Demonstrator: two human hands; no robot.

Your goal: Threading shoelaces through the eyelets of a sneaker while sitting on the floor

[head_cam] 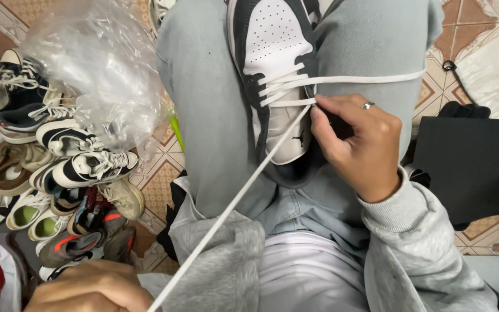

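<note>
A black and white sneaker (272, 40) lies between my knees on my grey jeans, toe pointing away. A flat white lace (244, 190) runs from its eyelets diagonally down to my left hand (90, 288), which is closed on it at the bottom edge. My right hand (359, 144), with a ring on one finger, pinches the lace at an eyelet on the shoe's right side. Another stretch of the lace (376, 78) runs tight across my right thigh.
A heap of several sneakers (47, 167) covers the patterned tile floor at left, under a crumpled clear plastic bag (99, 63). A black box (475, 162) sits at right, with a white bag (498, 69) behind it.
</note>
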